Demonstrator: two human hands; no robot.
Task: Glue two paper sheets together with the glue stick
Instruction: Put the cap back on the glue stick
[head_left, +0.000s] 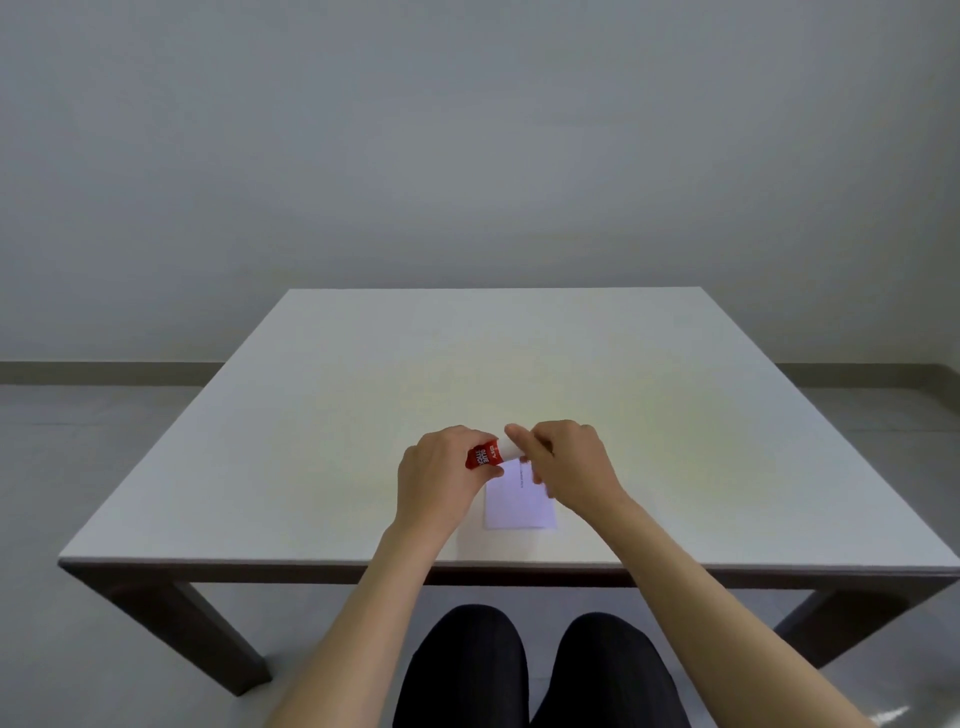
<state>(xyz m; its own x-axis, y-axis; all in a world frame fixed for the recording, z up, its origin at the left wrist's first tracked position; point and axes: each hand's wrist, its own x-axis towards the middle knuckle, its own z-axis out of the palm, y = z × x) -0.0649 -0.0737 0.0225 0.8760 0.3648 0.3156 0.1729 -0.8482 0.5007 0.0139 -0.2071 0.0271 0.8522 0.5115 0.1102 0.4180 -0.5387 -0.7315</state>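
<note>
Above the smooth matte table, the left hand clamps the glue stick's red cylindrical barrel; the right hand pinches its white, probably capped, end. Flat white paper lies beneath.

Glue stick: both ends buried, red end in left hand, white end in right hand; label print too small to read. Paper: far edge and right corner under right hand; one sheet or two stacked, cannot tell; faint print illegible. Knees and forearms cut by bottom edge. Table right corner runs off frame.
</note>
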